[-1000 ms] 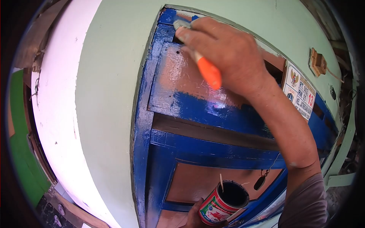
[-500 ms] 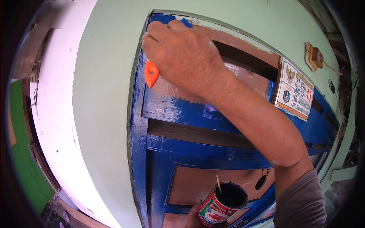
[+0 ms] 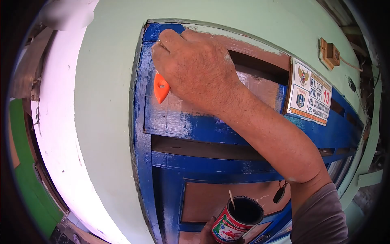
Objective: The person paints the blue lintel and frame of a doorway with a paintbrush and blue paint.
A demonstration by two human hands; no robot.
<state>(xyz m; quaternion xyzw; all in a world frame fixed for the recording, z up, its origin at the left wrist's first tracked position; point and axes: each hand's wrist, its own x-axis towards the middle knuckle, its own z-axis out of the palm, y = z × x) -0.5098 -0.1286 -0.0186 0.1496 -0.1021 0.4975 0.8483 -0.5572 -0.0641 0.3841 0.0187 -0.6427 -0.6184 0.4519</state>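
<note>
My right hand (image 3: pixel 197 67) is closed around a paintbrush, whose orange handle (image 3: pixel 161 90) sticks out below the fingers; its bristles are hidden behind the hand. It is up at the top left corner of a partly blue wooden frame (image 3: pixel 203 160), where a patch of wet-looking blue paint (image 3: pixel 164 29) shows beside the knuckles. Low in the view, my left hand (image 3: pixel 207 232) grips a red and green paint can (image 3: pixel 233 228) from the side, its fingers partly out of sight. Dark paint fills the open can, and a thin stick (image 3: pixel 232 200) leans out of it.
Bare brownish panels (image 3: pixel 227 199) and dark slots lie between the blue rails. An address plate (image 3: pixel 309 91) is fixed to the right, with a small wooden box (image 3: pixel 329 53) on the pale green wall (image 3: pixel 107 122). A dark oval tag (image 3: pixel 279 194) hangs near my forearm.
My right hand with the paintbrush has moved rightward along the top rail, away from the corner, uncovering more blue paint there. The view has shifted slightly. My left hand still holds the can.
</note>
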